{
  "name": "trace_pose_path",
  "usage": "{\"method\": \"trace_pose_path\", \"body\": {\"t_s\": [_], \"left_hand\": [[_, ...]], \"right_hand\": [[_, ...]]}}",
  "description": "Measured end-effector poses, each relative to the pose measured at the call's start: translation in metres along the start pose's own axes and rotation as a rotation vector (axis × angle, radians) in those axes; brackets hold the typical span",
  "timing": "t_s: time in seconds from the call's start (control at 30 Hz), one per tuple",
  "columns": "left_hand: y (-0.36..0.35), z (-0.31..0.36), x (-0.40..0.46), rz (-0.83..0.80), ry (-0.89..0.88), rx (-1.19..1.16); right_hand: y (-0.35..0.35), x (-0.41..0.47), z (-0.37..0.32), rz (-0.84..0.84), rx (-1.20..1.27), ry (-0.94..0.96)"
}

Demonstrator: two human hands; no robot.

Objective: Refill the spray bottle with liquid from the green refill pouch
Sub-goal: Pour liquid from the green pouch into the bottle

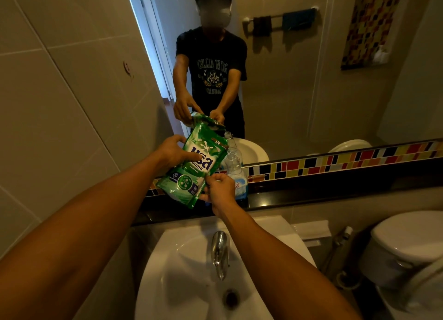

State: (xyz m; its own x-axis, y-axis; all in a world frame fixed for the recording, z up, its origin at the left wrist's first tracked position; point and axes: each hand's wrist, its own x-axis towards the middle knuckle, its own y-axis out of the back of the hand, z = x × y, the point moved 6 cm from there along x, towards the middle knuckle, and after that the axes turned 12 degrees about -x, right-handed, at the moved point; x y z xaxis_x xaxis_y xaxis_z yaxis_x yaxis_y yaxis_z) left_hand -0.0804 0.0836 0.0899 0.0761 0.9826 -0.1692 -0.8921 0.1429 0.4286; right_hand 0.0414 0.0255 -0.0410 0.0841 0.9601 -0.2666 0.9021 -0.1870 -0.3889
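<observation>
The green refill pouch (200,166) is held upside down and tilted, its top corner touching the mouth of a clear plastic bottle (236,173) that stands on the dark ledge under the mirror. My left hand (173,151) grips the pouch's left side, thumb on the printed front. My right hand (219,187) pinches the raised bottom corner of the pouch. The bottle has a blue label and no cap or spray head on it. The pouring corner is partly hidden behind the pouch.
A white sink (191,267) with a chrome tap (219,252) lies directly below my arms. A toilet (407,247) stands at the right. A mirror (299,79) above the ledge (311,195) reflects the person and the pouch. A coloured tile strip (347,161) runs along the mirror's base.
</observation>
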Motion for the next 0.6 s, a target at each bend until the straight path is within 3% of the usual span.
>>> {"method": "trace_pose_path", "body": {"t_s": [0.6], "left_hand": [[-0.002,-0.03,-0.004,0.099,-0.232,-0.095]], "right_hand": [[0.003,0.013,0.018,0.067,-0.069,-0.015]]}}
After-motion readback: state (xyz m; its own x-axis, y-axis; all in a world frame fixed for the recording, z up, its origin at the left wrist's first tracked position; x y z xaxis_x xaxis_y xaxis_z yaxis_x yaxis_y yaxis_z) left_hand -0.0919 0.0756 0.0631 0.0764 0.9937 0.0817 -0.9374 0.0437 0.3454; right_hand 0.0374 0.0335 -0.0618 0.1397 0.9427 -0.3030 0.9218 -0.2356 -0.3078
